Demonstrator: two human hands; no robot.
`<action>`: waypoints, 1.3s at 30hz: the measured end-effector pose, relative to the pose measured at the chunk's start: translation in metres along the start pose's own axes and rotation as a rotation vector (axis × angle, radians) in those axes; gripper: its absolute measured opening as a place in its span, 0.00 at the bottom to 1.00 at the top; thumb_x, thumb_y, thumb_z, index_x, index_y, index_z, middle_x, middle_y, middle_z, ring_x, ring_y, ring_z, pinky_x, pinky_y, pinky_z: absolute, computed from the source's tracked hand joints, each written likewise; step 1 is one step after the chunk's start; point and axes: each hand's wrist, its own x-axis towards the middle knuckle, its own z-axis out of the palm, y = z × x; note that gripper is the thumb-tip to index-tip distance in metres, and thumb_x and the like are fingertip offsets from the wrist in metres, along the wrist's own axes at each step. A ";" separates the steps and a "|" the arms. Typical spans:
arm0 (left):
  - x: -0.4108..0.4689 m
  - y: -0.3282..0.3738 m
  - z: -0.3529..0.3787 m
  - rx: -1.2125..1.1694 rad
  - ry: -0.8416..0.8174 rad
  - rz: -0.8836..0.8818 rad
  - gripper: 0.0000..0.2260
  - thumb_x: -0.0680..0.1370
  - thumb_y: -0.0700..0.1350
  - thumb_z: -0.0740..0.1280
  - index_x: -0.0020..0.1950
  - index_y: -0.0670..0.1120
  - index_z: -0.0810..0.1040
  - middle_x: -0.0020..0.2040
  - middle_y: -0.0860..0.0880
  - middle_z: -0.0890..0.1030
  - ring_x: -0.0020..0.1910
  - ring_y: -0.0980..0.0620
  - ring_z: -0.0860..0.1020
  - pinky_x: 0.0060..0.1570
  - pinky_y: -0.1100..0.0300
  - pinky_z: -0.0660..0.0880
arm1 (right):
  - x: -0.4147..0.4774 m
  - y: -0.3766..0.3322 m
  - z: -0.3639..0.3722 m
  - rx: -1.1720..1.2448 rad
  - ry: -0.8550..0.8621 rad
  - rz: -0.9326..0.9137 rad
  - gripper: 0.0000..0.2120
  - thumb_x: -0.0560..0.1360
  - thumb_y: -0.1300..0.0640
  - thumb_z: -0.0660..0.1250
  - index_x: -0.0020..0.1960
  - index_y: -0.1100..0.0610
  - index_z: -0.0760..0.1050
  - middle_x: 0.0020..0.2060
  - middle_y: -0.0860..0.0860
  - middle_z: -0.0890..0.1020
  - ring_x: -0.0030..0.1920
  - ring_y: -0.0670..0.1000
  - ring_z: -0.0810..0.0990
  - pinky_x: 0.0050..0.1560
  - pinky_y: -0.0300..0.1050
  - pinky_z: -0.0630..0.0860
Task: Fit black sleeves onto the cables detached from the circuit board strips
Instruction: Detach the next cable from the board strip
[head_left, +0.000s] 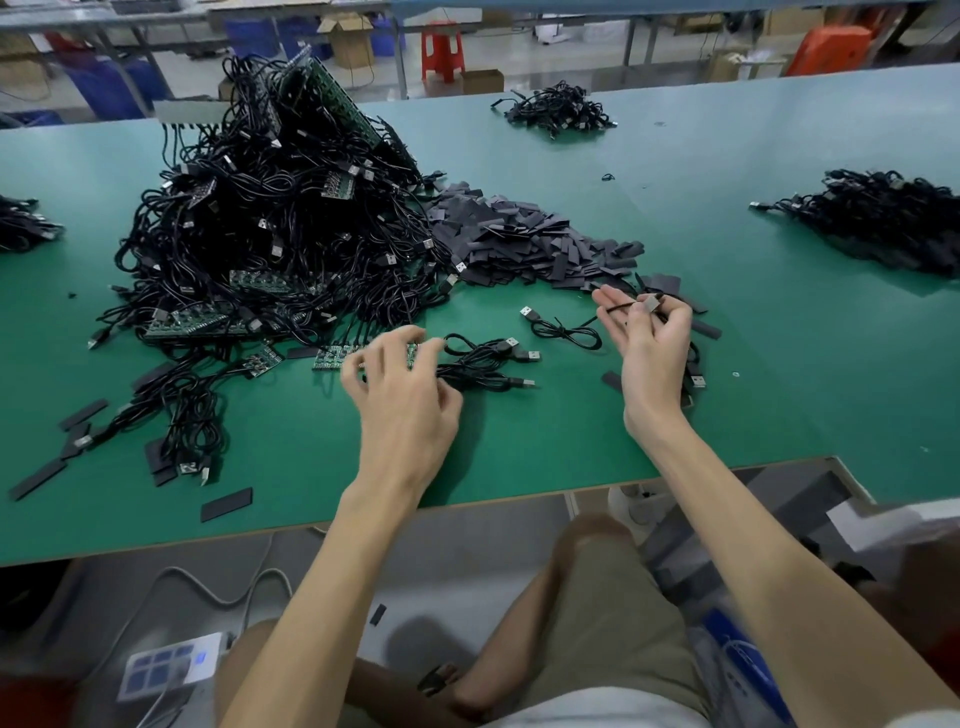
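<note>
Green tabletop (571, 441) fills most of the view. On its left half sits a tall heap of black cables (270, 228), tangled, with USB plugs and green circuit board strips sticking out of it at several levels. Touching the heap's right side is a low pile of black sleeves (519, 239), flat rectangular pieces that spread toward the right hand. A separate cable pile (883, 218) lies well apart at the right edge. A smaller far pile (561, 111) sits near the back edge, and part of another (23, 223) shows at the left edge. Left hand (400, 384) is palm down near the front, its fingers (363, 358) bent and spread over one circuit board strip (332, 358) and the near end of a cable bundle (483, 364). They are motion-blurred, so I cannot tell whether they grip anything. Right hand (649, 353) is raised at the edge of the sleeve pile with the palm turned toward the camera. Its fingers (610, 299) and thumb pinch a thin cable (615, 307), with a small grey piece at the fingertips; plug or sleeve, I cannot tell. A loose coiled cable (566, 332) lies on the tabletop between the hands. Stray sleeves (226, 503) are scattered at the near left.
</note>
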 end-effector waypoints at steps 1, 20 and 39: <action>0.001 0.007 0.001 -0.051 -0.017 0.088 0.17 0.76 0.40 0.68 0.65 0.46 0.79 0.65 0.46 0.76 0.67 0.47 0.68 0.71 0.47 0.56 | 0.000 0.000 0.000 -0.003 -0.004 -0.002 0.05 0.87 0.63 0.52 0.53 0.56 0.64 0.60 0.60 0.82 0.58 0.52 0.85 0.61 0.44 0.80; 0.041 -0.005 0.034 0.009 -0.253 0.000 0.17 0.84 0.46 0.59 0.72 0.45 0.76 0.72 0.45 0.74 0.70 0.44 0.72 0.71 0.50 0.66 | -0.002 0.000 -0.006 -0.008 0.047 -0.017 0.04 0.84 0.59 0.63 0.55 0.59 0.76 0.39 0.54 0.85 0.41 0.57 0.87 0.37 0.44 0.81; 0.043 0.008 0.031 -0.162 -0.128 0.054 0.14 0.83 0.39 0.62 0.67 0.40 0.78 0.65 0.42 0.79 0.65 0.42 0.75 0.69 0.48 0.67 | -0.001 0.003 -0.002 -0.247 -0.170 0.031 0.11 0.84 0.63 0.60 0.66 0.60 0.74 0.48 0.52 0.88 0.45 0.54 0.87 0.37 0.41 0.77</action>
